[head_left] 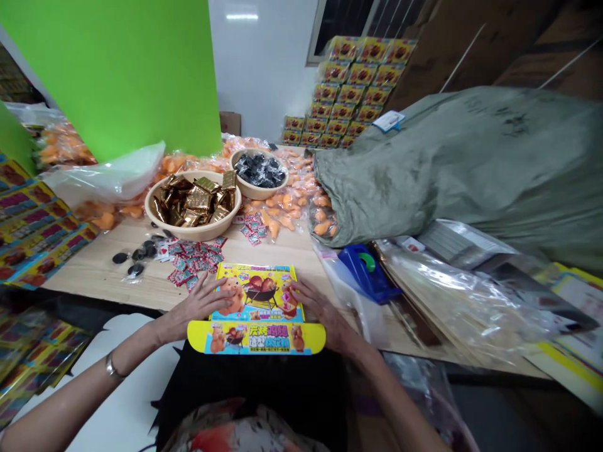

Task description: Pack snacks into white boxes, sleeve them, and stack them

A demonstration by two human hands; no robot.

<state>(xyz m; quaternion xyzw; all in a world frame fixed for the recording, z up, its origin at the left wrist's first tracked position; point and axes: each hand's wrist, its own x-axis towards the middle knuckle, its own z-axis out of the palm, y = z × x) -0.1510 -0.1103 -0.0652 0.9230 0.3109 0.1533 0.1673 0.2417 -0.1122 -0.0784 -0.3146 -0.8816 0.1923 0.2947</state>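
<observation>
A printed yellow and blue cardboard box (257, 295) lies at the table's front edge, with pictures of a grill and cartoon animals on top. Its front flap (257, 338) with rounded ends sticks out toward me, past the edge. My left hand (202, 302) grips the box's left side, its fingers reaching over the top. On the right side, my right hand (323, 309) holds it in the same way. Both thumbs are hidden. Small red and blue packets (195, 256) lie just beyond my left hand, beside black discs (136, 254) in clear wrappers.
Behind stand a bowl of gold-wrapped packs (155, 216) and a bowl of black wrapped pieces (257, 193). Bagged orange pieces (282, 210) spread around them and into a grey-green sack (400, 169). A blue tape dispenser (365, 273) sits right; stacked boxes (351, 94) stand behind.
</observation>
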